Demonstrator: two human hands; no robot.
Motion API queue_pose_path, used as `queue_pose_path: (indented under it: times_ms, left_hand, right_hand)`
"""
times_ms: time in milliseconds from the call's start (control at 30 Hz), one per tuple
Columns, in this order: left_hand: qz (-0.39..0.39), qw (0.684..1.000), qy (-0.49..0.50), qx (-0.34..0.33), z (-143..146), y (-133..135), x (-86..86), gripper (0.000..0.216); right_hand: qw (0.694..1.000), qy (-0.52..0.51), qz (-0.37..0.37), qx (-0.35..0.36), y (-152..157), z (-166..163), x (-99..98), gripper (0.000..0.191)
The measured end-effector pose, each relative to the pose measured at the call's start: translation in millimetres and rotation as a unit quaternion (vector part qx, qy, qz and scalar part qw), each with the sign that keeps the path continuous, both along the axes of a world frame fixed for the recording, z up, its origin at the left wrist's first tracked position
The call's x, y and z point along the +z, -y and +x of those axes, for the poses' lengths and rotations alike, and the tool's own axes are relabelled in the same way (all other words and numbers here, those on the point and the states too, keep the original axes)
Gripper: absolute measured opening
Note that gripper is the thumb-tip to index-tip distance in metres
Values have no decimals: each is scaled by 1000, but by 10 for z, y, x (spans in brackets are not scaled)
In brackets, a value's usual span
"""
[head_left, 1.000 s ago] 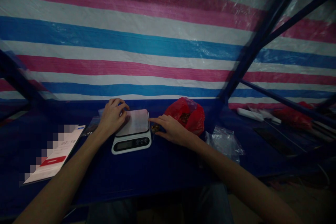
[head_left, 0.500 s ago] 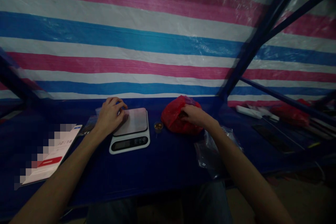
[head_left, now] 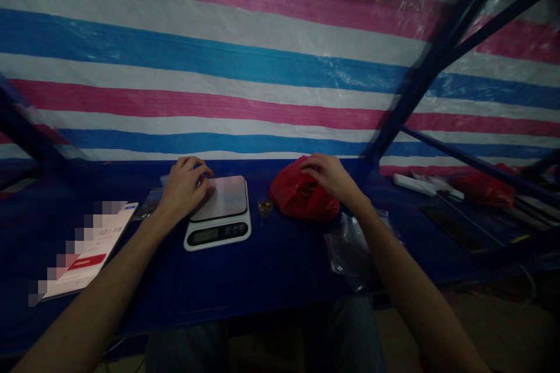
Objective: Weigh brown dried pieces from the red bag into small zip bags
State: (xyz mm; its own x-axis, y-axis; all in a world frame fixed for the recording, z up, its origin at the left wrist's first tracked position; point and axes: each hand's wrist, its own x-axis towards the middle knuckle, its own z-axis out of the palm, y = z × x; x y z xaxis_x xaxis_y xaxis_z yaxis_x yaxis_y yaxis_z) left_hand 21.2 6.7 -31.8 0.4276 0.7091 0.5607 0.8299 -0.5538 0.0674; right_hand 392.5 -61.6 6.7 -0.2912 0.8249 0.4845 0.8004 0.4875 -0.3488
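Note:
My left hand (head_left: 186,186) rests at the left edge of a white kitchen scale (head_left: 219,227). Its fingers are curved and apart, with nothing seen in them. The scale's metal plate (head_left: 225,197) carries nothing on its visible part. My right hand (head_left: 330,176) hovers at the top of a red plastic bag (head_left: 286,195), fingertips drawn together; what they hold, if anything, is too small to make out. Dark small pieces (head_left: 306,189) show in the bag's mouth. Between scale and bag stands a small clear cup (head_left: 265,207) with brownish bits inside.
A lit tablet or phone (head_left: 94,256) lies at left. Clear plastic bags (head_left: 350,250) lie under my right forearm, and another bag (head_left: 151,201) is behind my left wrist. Blue metal posts (head_left: 411,90) and a striped sheet (head_left: 227,58) stand behind the blue table (head_left: 262,285).
My right hand has lifted up out of the red bag's mouth, and the dark contents now show. The left hand has stayed by the scale. The view has shifted slightly.

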Motion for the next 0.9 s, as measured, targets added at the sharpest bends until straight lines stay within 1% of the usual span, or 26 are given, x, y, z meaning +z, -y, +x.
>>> queue_pose_path:
  times_ms: [67, 100, 200, 300, 400, 533, 767, 900]
  left_hand:
    - [-2, 1000, -1, 3, 4, 7, 3, 26]
    - [-3, 1000, -1, 2, 5, 10, 5, 26]
    - [-5, 1000, 2, -6, 7, 15, 8, 25]
    - [-1, 1000, 3, -8, 7, 12, 8, 25]
    - [1, 1000, 1, -8, 10, 8, 2, 25]
    - [3, 1000, -2, -11, 14, 3, -10, 25]
    - [2, 1000, 2, -10, 11, -8, -15, 23]
    - [0, 1000, 3, -9, 5, -14, -19, 23]
  right_hand:
    - [998, -40, 11, 49, 58, -211, -13, 17]
    - [996, -37, 14, 76, 86, -332, -42, 18]
    - [989, 28, 6, 144, 156, -661, -172, 22]
    - [979, 73, -24, 188, 196, -835, -284, 20]
    - [975, 87, -44, 199, 209, -855, -323, 17]
    - [976, 77, -61, 194, 201, -818, -323, 19]
    - [977, 50, -60, 200, 159, -809, -385, 19]
    - [977, 13, -57, 207, 150, -749, -369, 21]
